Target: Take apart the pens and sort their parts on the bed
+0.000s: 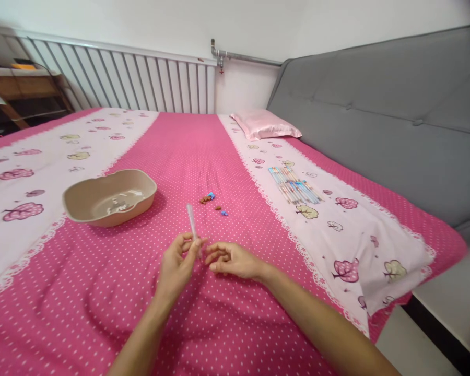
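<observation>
My left hand (pixel 179 263) pinches a slim, clear tube (pixel 191 219) that looks like a pen barrel, between thumb and fingertips. The tube stands tilted, its upper end pointing away from me. Just right of its lower end is my right hand (pixel 235 261), fingers loosely bent, the thumb apart from them, and nothing visible in its grasp. Beyond the hands, small brown and blue pieces (pixel 207 199) lie in a little cluster on the pink dotted bedspread (pixel 180 151). A single brown piece (pixel 218 208) and a blue piece (pixel 224 213) rest nearer to me.
At left sits a tan plastic basin (pixel 109 216) with several small whitish pieces inside. Two rows of slim pens (pixel 295 185) lie on the right pale strip of the bed. Farther back are a pink pillow (pixel 264 124), a grey headboard (pixel 387 83) and a white radiator (pixel 121 78).
</observation>
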The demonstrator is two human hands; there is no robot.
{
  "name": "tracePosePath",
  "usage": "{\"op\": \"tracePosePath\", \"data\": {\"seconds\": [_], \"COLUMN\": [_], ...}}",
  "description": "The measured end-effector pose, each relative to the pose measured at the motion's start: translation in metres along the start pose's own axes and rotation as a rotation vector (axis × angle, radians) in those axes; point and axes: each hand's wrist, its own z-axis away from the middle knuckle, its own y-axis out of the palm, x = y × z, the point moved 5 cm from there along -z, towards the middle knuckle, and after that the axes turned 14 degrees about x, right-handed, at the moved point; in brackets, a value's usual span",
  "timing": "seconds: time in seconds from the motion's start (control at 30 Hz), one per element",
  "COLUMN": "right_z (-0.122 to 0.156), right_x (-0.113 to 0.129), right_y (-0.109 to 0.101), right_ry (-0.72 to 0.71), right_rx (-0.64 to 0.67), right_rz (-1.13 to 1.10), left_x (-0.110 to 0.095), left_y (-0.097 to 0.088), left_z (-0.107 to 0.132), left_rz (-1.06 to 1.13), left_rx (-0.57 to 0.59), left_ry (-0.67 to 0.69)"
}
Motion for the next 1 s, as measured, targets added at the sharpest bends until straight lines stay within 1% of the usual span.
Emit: {"op": "tracePosePath", "data": {"seconds": [0.03, 0.1, 0.2, 0.27, 0.33, 0.43, 0.5, 0.53, 0.57, 0.6, 0.63, 0.67, 0.73, 0.83, 0.93, 1.0], "right_z": [-0.002, -0.006, -0.009, -0.009, -0.009, -0.007, -0.004, -0.002, 0.003, 0.009, 0.017, 0.024, 0.038, 0.060, 0.076, 0.084], "right_x": [-0.001, -0.002, -0.005, -0.007, -0.008, -0.008, -0.005, -0.003, 0.000, 0.002, 0.005, 0.007, 0.010, 0.012, 0.014, 0.016], "right_y": [0.004, 0.010, 0.014, 0.014, 0.012, 0.007, -0.001, -0.010, -0.021, -0.034, -0.050, -0.065, -0.097, -0.148, -0.192, -0.213], "right_ry": [-0.023, -0.066, -0.056, -0.023, -0.003, 0.016, 0.027, 0.041, 0.061, 0.087, 0.128, 0.152, 0.188, 0.286, 0.434, 0.531], "right_rx": [0.019, 0.053, 0.066, 0.057, 0.054, 0.052, -0.007, -0.083, -0.190, -0.314, -0.465, -0.572, -0.727, -0.948, -1.107, -1.185], "right_rz": [0.007, 0.007, -0.011, -0.018, -0.033, -0.070, -0.069, -0.039, 0.007, 0.064, 0.146, 0.194, 0.262, 0.401, 0.542, 0.613], "left_x": [0.000, 0.000, -0.002, -0.003, -0.002, 0.000, 0.001, 0.003, 0.004, 0.006, 0.007, 0.009, 0.010, 0.010, 0.009, 0.007], "left_y": [0.006, 0.017, 0.028, 0.030, 0.029, 0.026, 0.024, 0.023, 0.021, 0.020, 0.019, 0.018, 0.015, 0.011, 0.008, 0.007], "left_z": [-0.001, -0.001, 0.001, 0.001, 0.001, -0.001, -0.001, -0.001, -0.001, -0.001, -0.001, -0.001, -0.001, -0.002, -0.003, -0.003], "left_rz": [0.108, 0.260, 0.359, 0.371, 0.368, 0.331, 0.263, 0.220, 0.179, 0.141, 0.109, 0.081, 0.033, -0.030, -0.068, -0.083], "left_rx": [0.049, 0.108, 0.172, 0.199, 0.206, 0.237, 0.242, 0.232, 0.216, 0.203, 0.191, 0.185, 0.176, 0.167, 0.165, 0.160], "left_ry": [-0.005, -0.018, -0.054, -0.068, -0.068, -0.034, -0.010, -0.012, -0.022, -0.037, -0.050, -0.057, -0.058, -0.056, -0.059, -0.063]}}
